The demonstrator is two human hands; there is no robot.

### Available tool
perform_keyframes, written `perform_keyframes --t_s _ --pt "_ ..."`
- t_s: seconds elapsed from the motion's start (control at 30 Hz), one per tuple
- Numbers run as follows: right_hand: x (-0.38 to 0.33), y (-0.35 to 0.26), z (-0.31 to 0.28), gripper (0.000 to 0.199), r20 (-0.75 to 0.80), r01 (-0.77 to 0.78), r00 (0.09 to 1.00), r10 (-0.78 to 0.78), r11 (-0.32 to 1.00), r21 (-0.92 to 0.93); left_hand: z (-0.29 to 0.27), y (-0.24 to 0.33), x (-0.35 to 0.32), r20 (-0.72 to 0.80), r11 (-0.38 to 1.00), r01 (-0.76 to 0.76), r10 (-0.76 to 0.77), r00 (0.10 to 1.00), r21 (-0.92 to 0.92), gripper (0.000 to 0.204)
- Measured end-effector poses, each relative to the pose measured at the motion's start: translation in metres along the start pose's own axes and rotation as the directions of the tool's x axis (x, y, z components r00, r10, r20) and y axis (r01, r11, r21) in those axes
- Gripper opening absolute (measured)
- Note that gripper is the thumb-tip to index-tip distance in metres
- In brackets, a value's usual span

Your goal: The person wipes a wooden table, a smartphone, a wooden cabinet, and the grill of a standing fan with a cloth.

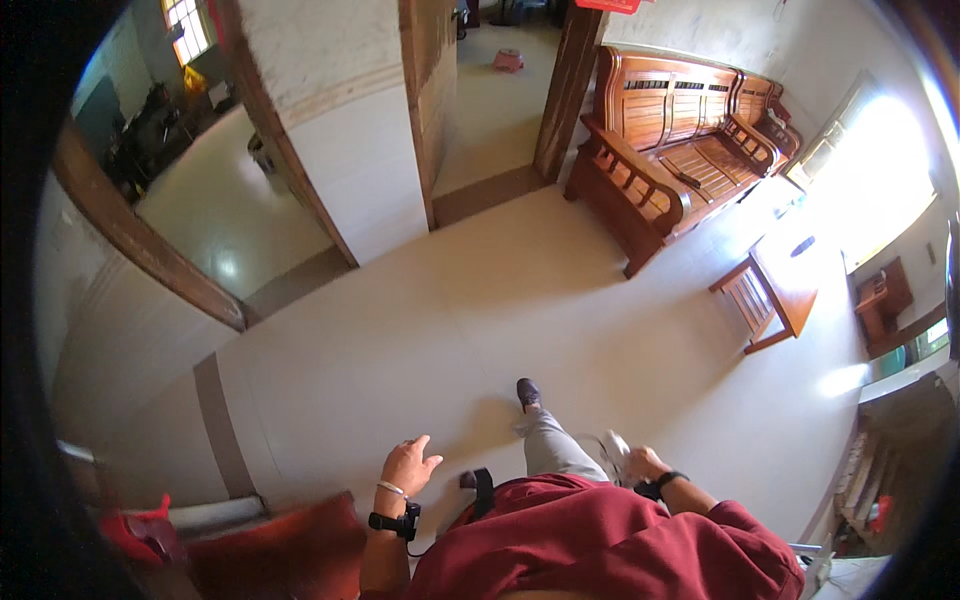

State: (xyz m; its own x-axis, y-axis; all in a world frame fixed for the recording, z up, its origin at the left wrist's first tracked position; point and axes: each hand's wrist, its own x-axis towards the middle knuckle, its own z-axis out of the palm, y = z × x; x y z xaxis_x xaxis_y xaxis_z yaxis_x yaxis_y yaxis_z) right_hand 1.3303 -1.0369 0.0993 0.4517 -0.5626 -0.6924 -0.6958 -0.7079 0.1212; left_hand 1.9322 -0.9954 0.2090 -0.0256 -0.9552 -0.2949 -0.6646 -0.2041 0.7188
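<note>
My left hand (408, 466) is held out over the floor, its thumb and fingers apart with nothing in them. A pale bangle and a black wrist device (397, 520) sit on that wrist. On the other side of my body, my right hand (648, 465) is closed beside my thigh on a small white object (618, 442). A thin cord (598, 441) hangs near this object, whose exact kind is too blurred to make out. My right wrist also bears a black band (668, 482).
A wooden bench (655, 160) stands against the far wall, with a low wooden table (775, 290) to its right. Two doorways open at the far left and middle; a pink stool (508, 61) is beyond one. Something red (280, 550) lies at lower left.
</note>
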Motion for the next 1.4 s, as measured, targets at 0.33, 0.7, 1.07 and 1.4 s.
perform_keyframes --t_s 0.33,0.7,1.07,1.4 --pt "0.052 -0.013 -0.061 0.029 0.269 -0.138 0.959 0.085 0.974 0.182 -0.068 0.021 0.119 0.084 0.996 -0.077 0.073 0.994 0.042 0.047" --pt "0.235 0.136 -0.149 0.028 -0.296 -0.094 0.931 0.212 0.925 0.368 -0.126 0.042 0.238 0.095 0.996 -0.069 0.063 0.994 0.059 0.049" --pt "0.250 0.156 -0.172 0.027 0.070 -0.223 0.974 0.213 0.892 0.393 -0.169 0.028 0.396 -0.023 0.993 -0.105 0.104 0.994 -0.054 0.051" --pt "0.348 0.234 -0.237 0.024 -0.110 0.136 0.987 -0.116 0.971 0.195 -0.226 0.028 0.470 -0.056 0.997 -0.073 0.074 0.996 0.012 0.051"
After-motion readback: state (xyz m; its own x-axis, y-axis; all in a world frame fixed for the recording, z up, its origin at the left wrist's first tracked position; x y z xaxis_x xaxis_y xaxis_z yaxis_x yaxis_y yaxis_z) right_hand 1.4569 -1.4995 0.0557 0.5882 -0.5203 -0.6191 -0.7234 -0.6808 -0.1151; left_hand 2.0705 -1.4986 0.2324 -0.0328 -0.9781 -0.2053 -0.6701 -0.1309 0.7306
